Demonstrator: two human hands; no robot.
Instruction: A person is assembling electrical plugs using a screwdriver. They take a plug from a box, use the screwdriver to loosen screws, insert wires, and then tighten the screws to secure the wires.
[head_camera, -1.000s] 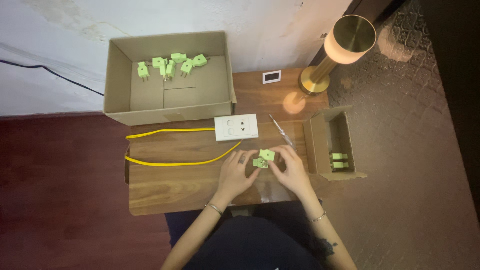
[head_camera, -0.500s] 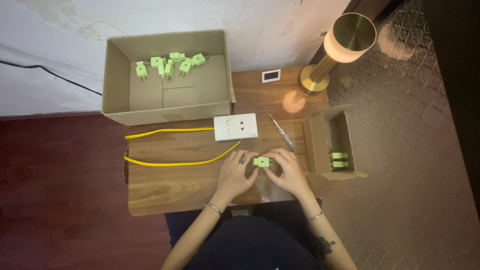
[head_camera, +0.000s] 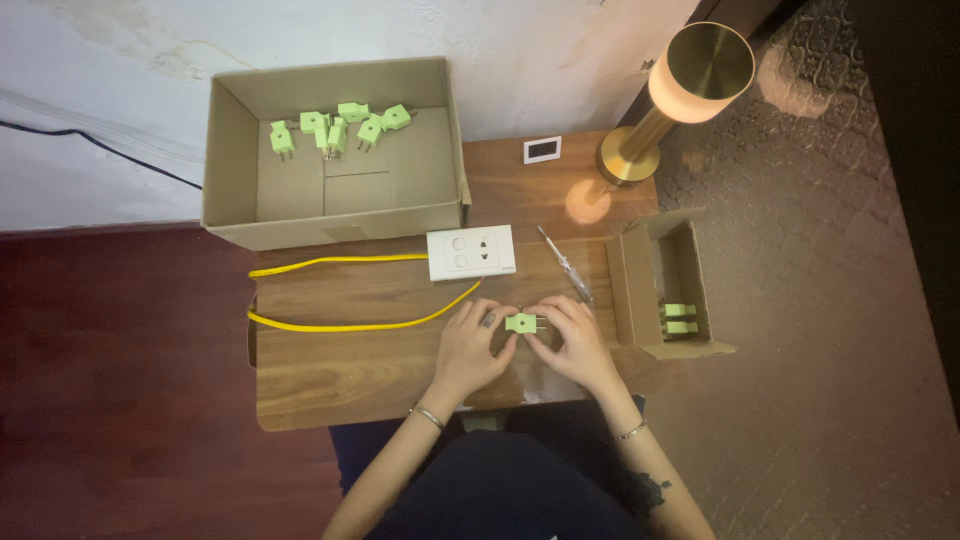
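The green plug (head_camera: 521, 323) is half covered by the fingers (head_camera: 503, 345) closing on it from both sides, so its underside and the grip on it cannot be made out. Its prongs are too small to count. Right of the plug, the small box's (head_camera: 640, 290) wall hides most of two green pieces (head_camera: 676, 319). Below the plug, both forearms run off the bottom edge.

Home room: small wooden table (head_camera: 330, 370), brass lamp (head_camera: 690, 80), carpet (head_camera: 830, 300).
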